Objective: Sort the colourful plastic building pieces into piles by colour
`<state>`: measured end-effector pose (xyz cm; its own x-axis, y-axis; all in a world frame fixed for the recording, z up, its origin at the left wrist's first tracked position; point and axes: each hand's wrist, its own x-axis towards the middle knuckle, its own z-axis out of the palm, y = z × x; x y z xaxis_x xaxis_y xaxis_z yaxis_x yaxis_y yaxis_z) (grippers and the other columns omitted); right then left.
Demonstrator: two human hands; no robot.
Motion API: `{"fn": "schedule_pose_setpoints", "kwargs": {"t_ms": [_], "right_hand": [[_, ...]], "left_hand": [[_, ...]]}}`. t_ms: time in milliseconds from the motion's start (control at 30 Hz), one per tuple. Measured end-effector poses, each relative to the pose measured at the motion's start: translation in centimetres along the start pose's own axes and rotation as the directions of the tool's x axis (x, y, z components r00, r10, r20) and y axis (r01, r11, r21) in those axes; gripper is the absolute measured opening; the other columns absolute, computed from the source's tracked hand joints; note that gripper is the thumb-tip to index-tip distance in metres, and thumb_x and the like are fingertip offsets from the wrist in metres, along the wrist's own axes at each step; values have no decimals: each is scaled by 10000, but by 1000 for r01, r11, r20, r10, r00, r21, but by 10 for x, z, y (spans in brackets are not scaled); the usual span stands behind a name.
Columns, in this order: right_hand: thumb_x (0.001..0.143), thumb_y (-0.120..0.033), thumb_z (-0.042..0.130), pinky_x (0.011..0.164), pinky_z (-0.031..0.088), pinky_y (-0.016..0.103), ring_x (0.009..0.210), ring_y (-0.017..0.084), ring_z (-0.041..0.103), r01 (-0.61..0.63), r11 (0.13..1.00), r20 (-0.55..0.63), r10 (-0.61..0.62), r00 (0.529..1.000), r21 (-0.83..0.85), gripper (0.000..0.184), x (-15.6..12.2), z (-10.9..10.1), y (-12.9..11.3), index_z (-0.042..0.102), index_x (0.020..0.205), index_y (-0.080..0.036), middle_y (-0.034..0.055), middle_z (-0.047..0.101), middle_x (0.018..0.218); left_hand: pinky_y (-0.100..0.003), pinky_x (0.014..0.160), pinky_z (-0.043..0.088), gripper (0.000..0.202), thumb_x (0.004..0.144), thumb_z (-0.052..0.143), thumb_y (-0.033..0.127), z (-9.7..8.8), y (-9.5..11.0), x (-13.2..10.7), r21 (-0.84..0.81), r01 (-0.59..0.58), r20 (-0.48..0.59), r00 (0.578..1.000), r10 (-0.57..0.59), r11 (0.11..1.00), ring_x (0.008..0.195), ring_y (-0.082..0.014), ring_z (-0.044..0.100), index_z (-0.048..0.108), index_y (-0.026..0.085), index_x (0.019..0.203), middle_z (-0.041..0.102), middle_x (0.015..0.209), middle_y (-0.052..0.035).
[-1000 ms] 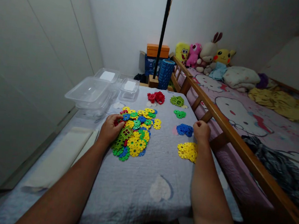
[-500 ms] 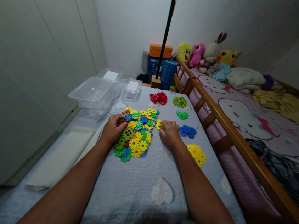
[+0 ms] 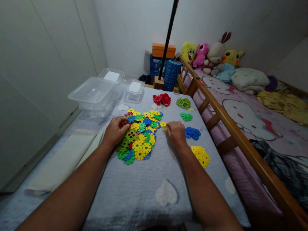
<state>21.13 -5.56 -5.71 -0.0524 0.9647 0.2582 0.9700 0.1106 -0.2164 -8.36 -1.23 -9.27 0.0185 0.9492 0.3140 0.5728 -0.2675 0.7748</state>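
Observation:
A mixed pile of flat, notched plastic building pieces lies on the cloth-covered table, with yellow, green, blue and red discs and olive-green lattice squares. My left hand rests at the pile's left edge, thumb apart from the bent fingers; red pieces show between them. My right hand is closed at the pile's right side, fingertips pinching the edge of a yellow snowflake disc. Right of that hand lie blue discs and yellow discs in separate heaps.
Farther back sit heaps of red pieces, olive lattice pieces and green discs. Clear plastic containers stand at the back left, near a folded cream cloth. A wooden bed rail runs along the right.
My right fingers have drawn together at the yellow disc, which stays beside the pile. My left hand keeps its place. The whole view has shifted slightly.

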Motion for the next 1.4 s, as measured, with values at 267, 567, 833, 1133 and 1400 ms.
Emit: {"fn": "schedule_pose_setpoints", "kwargs": {"t_ms": [267, 567, 833, 1133, 1400], "right_hand": [[869, -304, 515, 717, 415, 301, 760, 192, 587, -172, 892, 74, 155, 985, 418, 233, -21, -61, 70, 708, 807, -188, 43, 683, 793], [741, -348, 577, 645, 430, 267, 694, 169, 597, -278, 843, 306, 143, 941, 461, 184, -72, -80, 91, 678, 751, -194, 12, 686, 740], [750, -180, 571, 633, 403, 242, 700, 154, 595, -211, 942, 355, 109, 928, 260, 124, -77, -74, 78, 692, 736, -198, 0, 694, 731], [888, -157, 599, 850, 434, 286, 942, 199, 648, -21, 998, 249, 6, 969, 60, 169, -41, -73, 40, 762, 929, -175, 78, 747, 985], [961, -159, 489, 1014, 418, 402, 1238, 295, 540, -19, 1000, 177, 16, 984, 17, 465, -8, -4, -19, 625, 1400, -229, 104, 610, 1477]], "left_hand": [[-447, 1071, 491, 309, 810, 608, 399, -1, 1, 0, 1, -1, 4, 1000, 1, 1000, 1121, -271, 623, 695, 207, 1036, 657, 1181, -93], [-427, 1058, 493, 303, 811, 599, 402, -2, 1, 0, 27, -8, 15, 1000, 8, 1000, 1105, -260, 620, 679, 211, 1032, 657, 1146, -83], [-433, 1071, 486, 297, 802, 614, 394, -2, 2, -1, 18, 6, -3, 1000, -6, 1000, 1099, -262, 624, 691, 221, 1029, 663, 1153, -81], [-438, 1053, 497, 297, 809, 613, 389, -1, 0, -1, -2, 7, 5, 1000, -7, 1000, 1068, -258, 634, 688, 217, 1039, 660, 1157, -83], [-438, 1062, 493, 291, 796, 615, 376, -1, 2, -1, -4, 11, 6, 1000, -11, 1000, 1097, -262, 624, 692, 218, 1027, 656, 1167, -80]]}}
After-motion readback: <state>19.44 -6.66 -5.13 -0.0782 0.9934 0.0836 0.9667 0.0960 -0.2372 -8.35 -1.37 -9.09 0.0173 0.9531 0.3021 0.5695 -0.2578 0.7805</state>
